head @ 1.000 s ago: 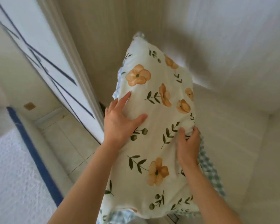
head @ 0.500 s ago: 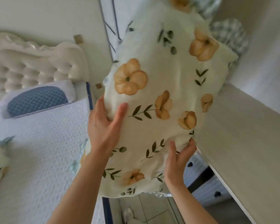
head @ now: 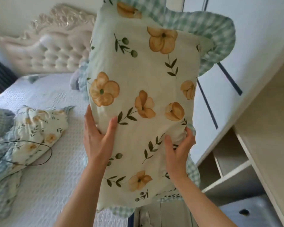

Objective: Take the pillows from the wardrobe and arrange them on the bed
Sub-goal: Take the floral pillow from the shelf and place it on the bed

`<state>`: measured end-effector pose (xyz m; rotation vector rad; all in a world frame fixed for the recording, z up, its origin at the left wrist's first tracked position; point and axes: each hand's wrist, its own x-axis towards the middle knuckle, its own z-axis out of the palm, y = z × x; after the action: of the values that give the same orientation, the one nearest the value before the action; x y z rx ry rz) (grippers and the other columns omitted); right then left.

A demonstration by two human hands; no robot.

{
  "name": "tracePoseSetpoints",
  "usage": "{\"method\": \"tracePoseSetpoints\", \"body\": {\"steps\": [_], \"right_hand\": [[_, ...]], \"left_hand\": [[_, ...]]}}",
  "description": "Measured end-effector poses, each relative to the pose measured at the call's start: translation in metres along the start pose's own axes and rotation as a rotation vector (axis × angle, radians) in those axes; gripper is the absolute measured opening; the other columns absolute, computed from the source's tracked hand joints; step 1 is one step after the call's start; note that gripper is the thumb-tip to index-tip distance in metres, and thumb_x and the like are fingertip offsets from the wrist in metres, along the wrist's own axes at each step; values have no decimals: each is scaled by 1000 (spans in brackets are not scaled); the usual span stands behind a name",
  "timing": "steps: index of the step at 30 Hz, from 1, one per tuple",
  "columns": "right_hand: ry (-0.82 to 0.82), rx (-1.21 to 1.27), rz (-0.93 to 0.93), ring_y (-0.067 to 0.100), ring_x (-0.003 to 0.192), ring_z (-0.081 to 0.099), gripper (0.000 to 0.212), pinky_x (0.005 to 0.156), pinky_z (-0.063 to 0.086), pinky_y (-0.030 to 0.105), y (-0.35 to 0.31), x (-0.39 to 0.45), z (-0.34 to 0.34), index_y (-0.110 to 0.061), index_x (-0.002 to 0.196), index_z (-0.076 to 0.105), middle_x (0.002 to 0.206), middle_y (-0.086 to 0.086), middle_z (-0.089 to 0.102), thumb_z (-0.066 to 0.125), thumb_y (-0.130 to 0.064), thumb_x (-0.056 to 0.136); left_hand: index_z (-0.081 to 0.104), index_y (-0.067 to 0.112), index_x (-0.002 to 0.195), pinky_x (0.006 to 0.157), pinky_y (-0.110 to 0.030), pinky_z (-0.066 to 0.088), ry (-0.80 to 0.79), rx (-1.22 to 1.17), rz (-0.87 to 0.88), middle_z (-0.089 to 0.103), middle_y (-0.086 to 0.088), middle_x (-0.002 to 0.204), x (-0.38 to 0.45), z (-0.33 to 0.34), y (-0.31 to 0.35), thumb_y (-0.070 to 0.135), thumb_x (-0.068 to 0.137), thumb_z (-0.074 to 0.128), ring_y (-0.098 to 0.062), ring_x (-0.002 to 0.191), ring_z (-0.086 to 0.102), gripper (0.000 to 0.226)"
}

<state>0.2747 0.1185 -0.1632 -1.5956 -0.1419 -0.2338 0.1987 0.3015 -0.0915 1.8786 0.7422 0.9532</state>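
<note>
A cream pillow printed with orange flowers and edged with a green-checked frill is held upright in the air, filling the middle of the view. My left hand grips its left edge and my right hand grips its lower right edge. The bed with a white textured cover lies below and to the left. The wardrobe stands at the right, its bare shelves showing.
A crumpled floral duvet lies on the bed's left side with a black cable looped over it. A cream tufted headboard stands at the back. Another pillow's frill peeks out behind the held one. Wardrobe drawers sit lower right.
The view has swung left from the wardrobe towards the bed. The pillow, held in both hands, has come clear of the wardrobe and now hangs over the bed's edge.
</note>
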Motion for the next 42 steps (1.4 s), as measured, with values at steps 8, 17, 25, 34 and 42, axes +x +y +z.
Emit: {"method": "tracePoseSetpoints", "body": {"steps": [8,17,25,34,42], "right_hand": [[-111,-108,5,-27,114,23,60,90,30,12,20,70,74,-32,138,28,132,-15,30,62,-35,89],[-248,-214,374,15,144,7,103,104,10,30,65,159,129,-27,152,-2,160,4,5,47,-74,74],[-366,-310,545,32,142,18,102,111,22,49,132,249,176,-38,149,-8,159,8,5,52,-75,76],[-501,-326,579,29,144,16,99,113,20,48,184,405,236,-27,152,2,158,9,15,56,-66,80],[-550,-325,607,29,140,22,99,111,24,46,206,494,308,-24,152,2,156,8,17,59,-62,81]], "left_hand": [[26,55,142,92,-47,49,56,38,-99,54,8,126,73,23,-41,72,69,65,-14,109,55,85],[18,53,144,85,-40,44,-52,214,-78,44,11,125,148,96,-62,79,65,60,-12,105,49,93],[14,44,149,100,-57,43,-110,416,-113,33,-8,149,218,183,-81,74,70,58,-30,128,45,96],[6,50,149,110,-53,30,-199,605,-83,20,-12,157,324,301,-86,70,66,68,-35,140,29,105],[19,49,145,103,-51,39,-165,604,-85,29,-10,152,433,350,-112,56,68,77,-34,131,41,97]]}}
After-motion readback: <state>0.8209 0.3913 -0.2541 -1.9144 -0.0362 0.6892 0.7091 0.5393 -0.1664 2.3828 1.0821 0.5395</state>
